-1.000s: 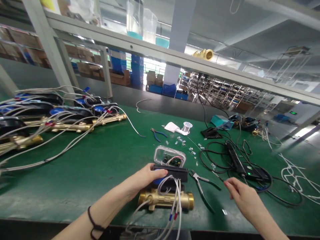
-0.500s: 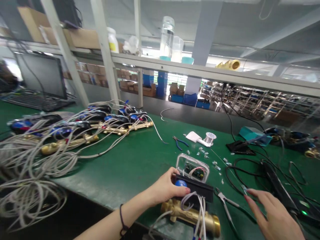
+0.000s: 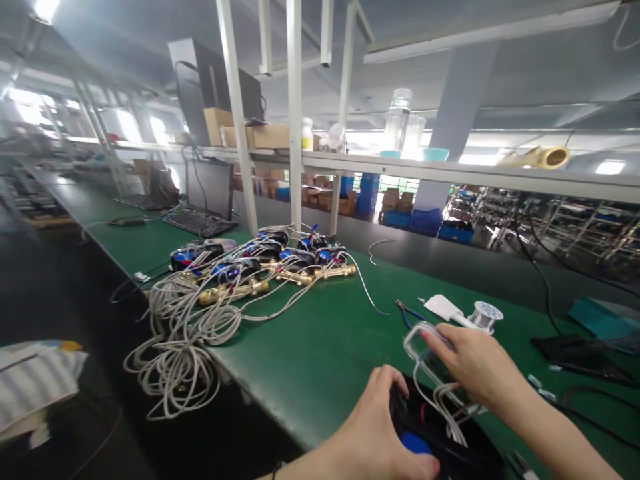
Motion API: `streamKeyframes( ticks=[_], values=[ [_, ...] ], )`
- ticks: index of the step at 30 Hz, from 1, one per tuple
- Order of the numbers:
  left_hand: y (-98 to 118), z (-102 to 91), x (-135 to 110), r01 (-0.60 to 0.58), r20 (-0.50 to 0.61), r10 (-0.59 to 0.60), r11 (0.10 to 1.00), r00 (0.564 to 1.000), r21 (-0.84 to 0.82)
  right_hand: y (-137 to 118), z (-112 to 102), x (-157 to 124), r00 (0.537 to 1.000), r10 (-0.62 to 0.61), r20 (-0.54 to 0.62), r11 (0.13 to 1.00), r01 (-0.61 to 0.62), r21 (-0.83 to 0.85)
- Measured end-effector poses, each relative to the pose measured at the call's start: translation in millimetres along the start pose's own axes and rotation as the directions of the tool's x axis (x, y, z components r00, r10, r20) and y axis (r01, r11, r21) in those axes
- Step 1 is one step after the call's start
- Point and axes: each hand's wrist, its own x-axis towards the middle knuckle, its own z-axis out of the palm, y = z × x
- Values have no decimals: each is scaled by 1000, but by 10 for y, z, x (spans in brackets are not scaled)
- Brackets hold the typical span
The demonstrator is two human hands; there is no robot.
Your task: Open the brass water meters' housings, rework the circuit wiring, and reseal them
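Observation:
A black water meter [image 3: 440,440] with a blue round part and grey-white wires sits at the near edge of the green bench [image 3: 320,347]. My left hand [image 3: 383,433] rests on its left side, fingers curled over the black housing. My right hand [image 3: 475,363] reaches over the meter and lies on its clear plastic lid [image 3: 420,343], fingers on the lid's top. The wires run up under my right palm. The meter's brass body is out of view below the frame.
A row of brass meters [image 3: 270,263] with tangled grey cables [image 3: 180,333] lies on the left, cables hanging over the bench edge. Blue pliers [image 3: 407,310], a solder spool [image 3: 484,313] and a white piece lie behind. A monitor and keyboard [image 3: 205,200] stand further left.
The camera has swung left and up. My right hand moved from the bench at the right onto the meter's clear lid. My left hand stays on the meter.

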Motion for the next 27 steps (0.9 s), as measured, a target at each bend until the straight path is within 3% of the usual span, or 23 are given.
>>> streamKeyframes(
  ticks=[2,4,6,8,10,13,15,17,19,22,24,27],
  values=[
    [125,-66,-78,-144,-40,151,978,988,152,-1,-153,-126,975,66,-211,997,-56,54],
    [210,-124,-117,-288,-98,345,884,934,369,-17,-246,-311,879,211,-428,974,-154,166],
    [213,-173,-108,-338,-131,509,721,851,605,-47,-198,-536,774,409,-483,904,-269,333],
    [136,-212,-61,-316,-114,621,539,776,781,-90,14,-781,718,586,-376,766,-340,545],
    [8,-234,-5,-292,-62,685,389,726,874,-163,338,-1025,704,682,-200,552,-316,771],
    [-209,-220,22,-307,18,733,262,680,915,-352,819,-1361,667,744,40,202,-281,938],
    [-339,-185,-22,-340,67,762,208,644,917,-487,1020,-1563,663,732,155,63,-294,954],
    [-444,-151,-102,-370,94,784,180,613,911,-558,1099,-1745,668,710,225,12,-331,944],
    [-521,-137,-191,-382,92,792,187,604,905,-520,1084,-1898,667,704,245,73,-411,908],
    [-581,-162,-305,-369,69,787,208,613,906,-297,973,-2022,693,702,165,356,-542,762],
    [-579,-191,-364,-351,51,774,226,631,909,-127,890,-2006,735,673,84,533,-561,634],
    [-532,-215,-438,-334,29,742,267,670,904,19,803,-1877,791,611,43,658,-536,529]
  ],
)
